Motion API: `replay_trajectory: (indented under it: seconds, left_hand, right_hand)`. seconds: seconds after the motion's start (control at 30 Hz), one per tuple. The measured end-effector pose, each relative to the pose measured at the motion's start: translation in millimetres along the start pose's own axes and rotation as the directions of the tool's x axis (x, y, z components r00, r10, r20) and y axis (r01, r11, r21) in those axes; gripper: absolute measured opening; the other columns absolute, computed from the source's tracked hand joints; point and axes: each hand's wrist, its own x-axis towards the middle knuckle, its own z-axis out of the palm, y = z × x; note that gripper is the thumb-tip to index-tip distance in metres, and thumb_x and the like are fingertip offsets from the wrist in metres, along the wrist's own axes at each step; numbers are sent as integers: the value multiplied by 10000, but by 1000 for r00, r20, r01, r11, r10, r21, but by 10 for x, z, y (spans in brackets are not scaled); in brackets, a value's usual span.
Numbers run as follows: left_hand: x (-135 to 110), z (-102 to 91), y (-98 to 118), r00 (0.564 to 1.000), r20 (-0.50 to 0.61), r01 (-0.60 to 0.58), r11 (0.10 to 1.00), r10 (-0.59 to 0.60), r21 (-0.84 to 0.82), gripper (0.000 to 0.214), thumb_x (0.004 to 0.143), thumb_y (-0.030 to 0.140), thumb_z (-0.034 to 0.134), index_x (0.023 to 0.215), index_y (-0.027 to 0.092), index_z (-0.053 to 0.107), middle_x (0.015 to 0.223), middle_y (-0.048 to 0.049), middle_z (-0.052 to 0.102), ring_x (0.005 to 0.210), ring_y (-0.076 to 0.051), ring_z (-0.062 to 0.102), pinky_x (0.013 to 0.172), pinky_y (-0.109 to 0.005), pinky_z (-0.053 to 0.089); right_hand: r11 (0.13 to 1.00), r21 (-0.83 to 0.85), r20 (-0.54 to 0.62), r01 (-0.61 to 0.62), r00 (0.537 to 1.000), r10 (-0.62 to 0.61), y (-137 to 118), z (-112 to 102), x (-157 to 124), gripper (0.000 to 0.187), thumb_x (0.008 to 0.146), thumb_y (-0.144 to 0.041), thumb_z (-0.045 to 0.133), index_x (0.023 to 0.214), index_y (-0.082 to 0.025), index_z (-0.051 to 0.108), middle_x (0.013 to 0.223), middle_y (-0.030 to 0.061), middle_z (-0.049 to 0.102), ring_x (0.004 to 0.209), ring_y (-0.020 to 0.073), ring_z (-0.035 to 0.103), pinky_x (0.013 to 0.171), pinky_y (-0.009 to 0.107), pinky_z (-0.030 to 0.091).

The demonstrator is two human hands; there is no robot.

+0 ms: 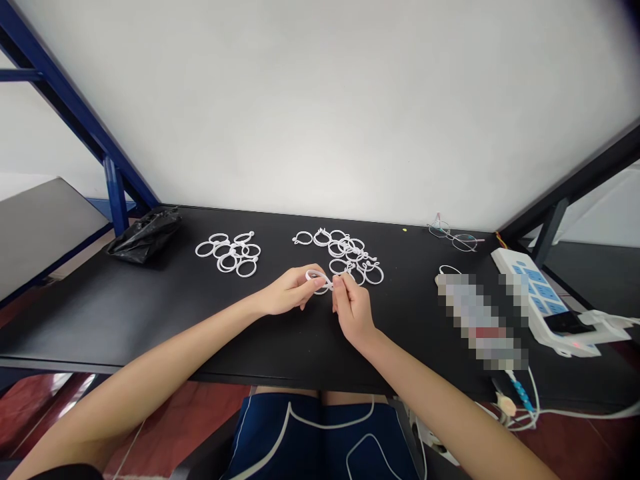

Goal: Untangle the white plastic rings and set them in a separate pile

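Note:
Above the black table (200,327), near its middle, I hold a white plastic ring (314,273) with both hands. My left hand (287,291) pinches the ring's left side between thumb and fingers. On its right side, the fingertips of my right hand (354,310) are closed around the small clasp end, which they mostly hide. Just beyond my right hand lies a loose group of similar white rings (345,247) with little knobs or clasps, some overlapping. A second cluster of white rings (239,251) rests farther left.
A crumpled black plastic bag (145,235) lies at the back left. To the right are eyeglasses (465,241), a blurred-out device (477,320) with a cable, and a white power strip (543,300) with plugs. A white wall (320,120) stands behind the table.

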Motion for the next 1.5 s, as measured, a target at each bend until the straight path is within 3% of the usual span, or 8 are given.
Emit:
replay_trajectory:
  seconds: [0.8,1.07,1.2,1.3,1.5]
  left_hand:
    - [0,11,-5,998,-11,55,997,-56,-55,423,928,564,436,933,153,537,486,92,378,422,-77,372,476,-226,417]
    - [40,-5,-5,994,-107,6,988,-23,-157,404,911,551,474,892,152,538,464,103,349,384,-72,332,460,-238,443]
    - [84,-29,24,963,-268,-34,962,-41,-269,410,884,560,518,895,151,545,463,101,359,368,-69,318,440,-235,450]
    - [111,-73,40,912,-388,-36,916,-134,-400,440,890,581,501,889,145,560,464,90,365,372,-66,305,444,-223,442]
    - [123,-221,7,826,-460,-79,740,-327,-668,566,898,686,369,893,151,553,481,78,348,387,-79,317,429,-212,408]
  right_hand:
    - [999,42,23,-22,1000,21,7,12,9,418,1023,-418,346,653,-225,361,503,-54,399,445,103,389,479,260,313]
    - [996,79,13,-43,999,42,-41,16,10,428,1029,-435,310,666,-222,386,513,-46,428,449,101,408,478,250,344]
    - [993,105,10,-50,999,50,-59,22,13,403,1029,-419,321,692,-218,414,517,-54,412,442,96,401,467,242,343]
    - [993,105,19,-45,999,43,-61,24,11,398,1028,-414,329,694,-217,418,512,-57,404,438,95,396,465,242,336]
    - [994,103,37,-47,998,43,-28,25,7,393,1025,-427,333,713,-213,441,513,-58,403,439,98,399,468,247,338]
